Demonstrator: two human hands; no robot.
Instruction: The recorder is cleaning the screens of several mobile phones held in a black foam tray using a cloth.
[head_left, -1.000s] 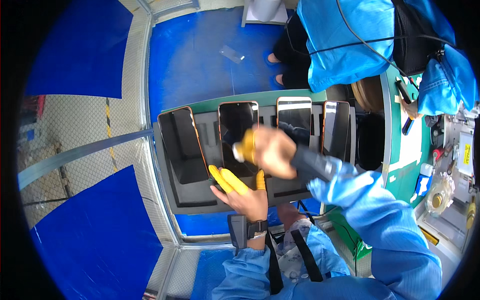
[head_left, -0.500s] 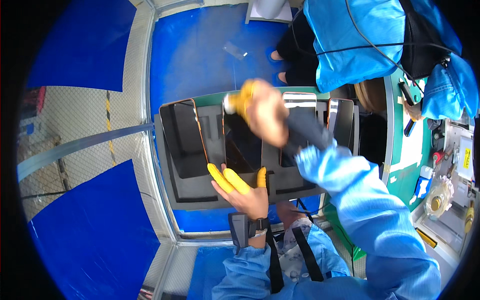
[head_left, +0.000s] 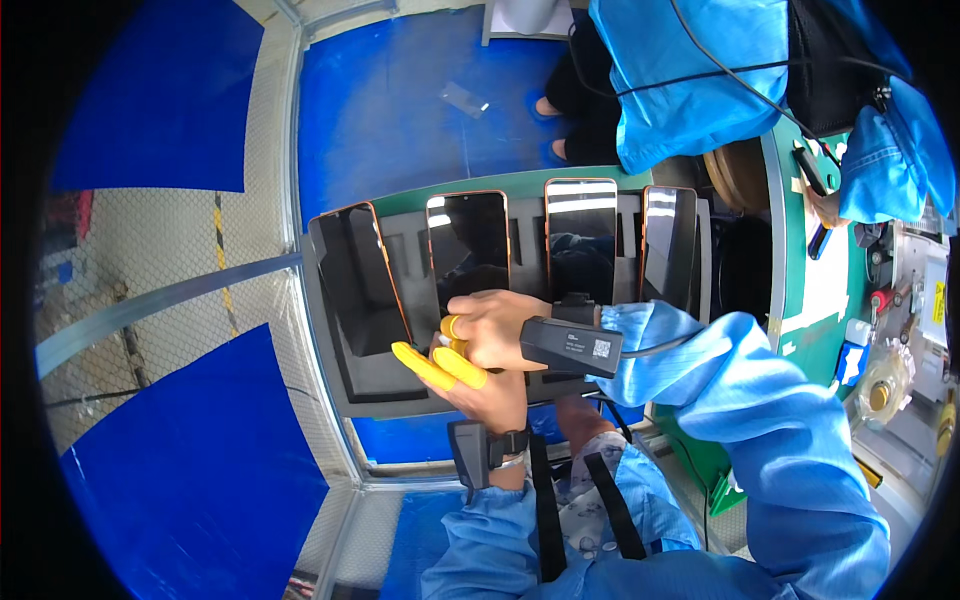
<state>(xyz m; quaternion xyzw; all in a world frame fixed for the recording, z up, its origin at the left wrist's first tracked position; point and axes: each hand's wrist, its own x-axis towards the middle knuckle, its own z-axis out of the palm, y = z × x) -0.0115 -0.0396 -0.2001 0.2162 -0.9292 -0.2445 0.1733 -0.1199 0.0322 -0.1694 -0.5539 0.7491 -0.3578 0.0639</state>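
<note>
Several black-screened phones with orange edges lie in a grey foam tray (head_left: 400, 402). My left hand (head_left: 485, 395), wearing yellow finger cots, is at the near end of the second phone from the left (head_left: 470, 240). Its visible fingers are stretched out, and its thumb is hidden. Over that same end, my right hand (head_left: 495, 330) overlaps the left one, with its fingers curled in. One of its fingers carries a yellow cot. What it holds, if anything, cannot be made out. Each wrist wears a black strapped device.
The leftmost phone (head_left: 360, 280) lies tilted in the tray; two others (head_left: 582, 225) (head_left: 668, 240) lie to the right. A person in a blue smock (head_left: 690, 80) stands beyond. At right is a green-topped bench (head_left: 790, 270) with tools; a mesh fence (head_left: 140, 240) stands left.
My right hand has come down from the far end of the second phone to its near end, beside my left hand. The left hand stays nearly in place.
</note>
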